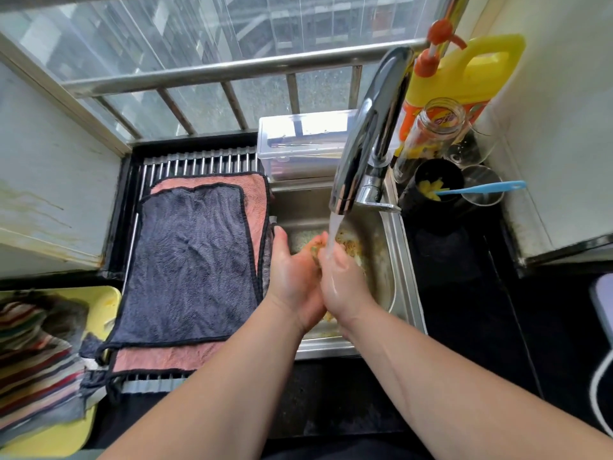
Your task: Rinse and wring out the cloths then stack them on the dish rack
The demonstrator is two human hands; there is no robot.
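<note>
- Striped cloths are lying bunched in a yellow basin at the near left, probably waiting their turn.
- The left hand and right hand are both curling round a yellowish cloth, pressing it between them low in the sink so splashes are staying inside.
- Water is running from the faucet onto the right hand and cloth, so this looks like rinsing.
- A grey cloth is lying flat on a pink cloth across the dish rack, spread to drain.
</note>
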